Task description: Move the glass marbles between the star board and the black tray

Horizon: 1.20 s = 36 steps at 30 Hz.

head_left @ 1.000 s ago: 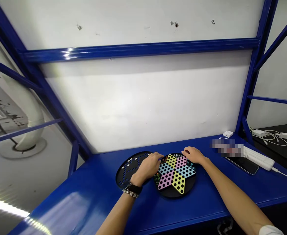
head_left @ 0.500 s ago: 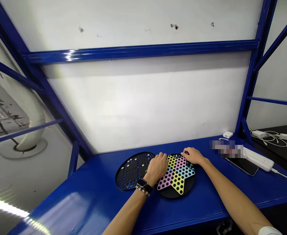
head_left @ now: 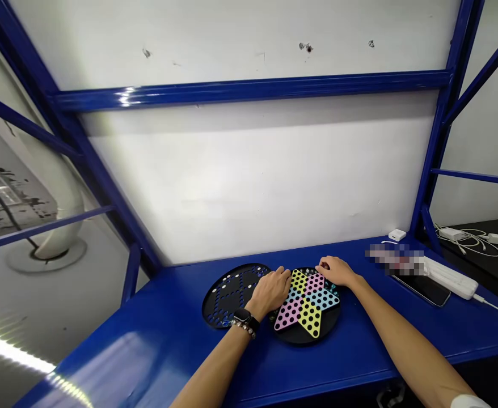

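Blue tabletop (head_left: 274, 368), lower centre of frame: one round, black, perforated tray (head_left: 233, 300); left hand (head_left: 271, 291), fingers curled at the upper left of one star-patterned board (head_left: 304, 299), any grip hidden; right hand (head_left: 336, 271), fingers bent at its upper right rim, hold undeterminable. Lower right: one dark phone (head_left: 425, 290).

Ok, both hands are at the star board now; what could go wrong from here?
Loose marbles lie beside the star board in the round black base; a bump from the right hand might scatter them.

The left hand and its beaded bracelet overlap the perforated black disc in this view; a low sweep might catch the disc or disturb the white pieces on it.
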### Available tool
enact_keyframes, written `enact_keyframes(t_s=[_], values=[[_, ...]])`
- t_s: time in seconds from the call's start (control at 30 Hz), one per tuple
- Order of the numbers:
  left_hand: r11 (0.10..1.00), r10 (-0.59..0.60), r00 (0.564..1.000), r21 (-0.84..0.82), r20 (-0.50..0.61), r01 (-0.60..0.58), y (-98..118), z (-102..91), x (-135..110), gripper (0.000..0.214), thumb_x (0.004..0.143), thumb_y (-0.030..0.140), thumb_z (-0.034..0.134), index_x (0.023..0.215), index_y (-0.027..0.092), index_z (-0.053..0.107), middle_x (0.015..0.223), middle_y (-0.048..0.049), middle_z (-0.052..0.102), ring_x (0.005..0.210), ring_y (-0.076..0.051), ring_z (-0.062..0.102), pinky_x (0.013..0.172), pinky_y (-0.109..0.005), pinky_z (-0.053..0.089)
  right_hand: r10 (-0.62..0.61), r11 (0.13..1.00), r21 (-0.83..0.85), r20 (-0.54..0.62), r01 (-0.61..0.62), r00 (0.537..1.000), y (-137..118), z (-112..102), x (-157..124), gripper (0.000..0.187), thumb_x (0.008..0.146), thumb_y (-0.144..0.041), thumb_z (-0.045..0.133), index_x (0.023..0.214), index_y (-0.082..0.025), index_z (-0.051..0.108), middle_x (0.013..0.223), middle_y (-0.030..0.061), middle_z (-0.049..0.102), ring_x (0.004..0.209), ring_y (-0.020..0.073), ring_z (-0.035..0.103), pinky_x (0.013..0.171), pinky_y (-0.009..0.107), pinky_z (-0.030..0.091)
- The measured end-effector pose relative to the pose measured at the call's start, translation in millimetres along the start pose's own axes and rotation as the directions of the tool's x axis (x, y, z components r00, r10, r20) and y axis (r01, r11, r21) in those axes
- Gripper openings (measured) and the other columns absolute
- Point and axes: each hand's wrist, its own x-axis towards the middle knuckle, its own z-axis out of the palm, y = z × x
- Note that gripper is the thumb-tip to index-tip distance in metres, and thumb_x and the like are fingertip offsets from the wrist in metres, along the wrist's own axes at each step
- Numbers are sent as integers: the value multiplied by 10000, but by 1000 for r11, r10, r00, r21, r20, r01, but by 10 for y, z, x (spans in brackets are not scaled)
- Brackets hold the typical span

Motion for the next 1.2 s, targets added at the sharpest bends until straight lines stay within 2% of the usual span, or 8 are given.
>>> enact_keyframes(t_s=[0.13, 0.3, 0.47, 0.7, 0.93, 1.2], values=[[999, 3, 1000, -33, 14, -3, 1, -11, 11, 377, 1002, 291, 268, 856, 189, 599, 895, -70, 626, 734, -178, 623, 665, -292, 432, -2, 1000, 2, 1, 2, 1000, 2, -1, -1, 293, 927, -442, 486, 844, -214, 651, 854, 28, 675, 759, 151, 587, 623, 246, 325], [996, 18, 1000, -84, 14, -16, -10, -11, 10, 424, 1000, 310, 260, 840, 186, 633, 871, -83, 651, 732, -196, 627, 684, -311, 428, -2, 1000, 7, -2, 2, 1000, 1, 3, -1, 271, 918, -430, 497, 837, -220, 648, 852, 21, 676, 750, 148, 582, 613, 244, 322], [991, -58, 998, -123, -4, 57, -7, 4, 14, 442, 991, 378, 295, 827, 203, 665, 872, -85, 700, 777, -204, 656, 690, -294, 430, -8, 1000, 4, -4, 8, 1000, 0, 1, 0, 258, 908, -422, 507, 840, -218, 651, 841, 20, 674, 749, 147, 579, 613, 242, 322], [991, -122, 991, -64, -53, 119, 16, 52, 48, 469, 990, 382, 289, 826, 202, 690, 898, -90, 731, 781, -219, 676, 683, -300, 441, 5, 1000, 4, 4, -5, 1000, -33, -31, -17, 244, 904, -410, 519, 829, -215, 645, 831, 18, 673, 738, 143, 579, 602, 242, 317], [990, -138, 990, -9, 7, 138, 5, 36, 142, 576, 995, 400, 238, 747, 176, 708, 829, -130, 730, 771, -237, 686, 675, -305, 445, 3, 1000, 4, 8, -3, 1000, -7, -19, -5, 228, 896, -403, 531, 830, -218, 645, 823, 17, 669, 730, 142, 569, 601, 243, 308], [980, -201, 980, 4, 5, 201, -16, 44, 164, 683, 993, 477, 181, 756, 139, 726, 851, -166, 725, 810, -269, 689, 715, -333, 453, -1, 1000, 2, 1, 1, 1000, -3, -16, -3, 222, 884, -404, 537, 841, -217, 649, 837, 16, 671, 732, 140, 566, 600, 242, 315]])
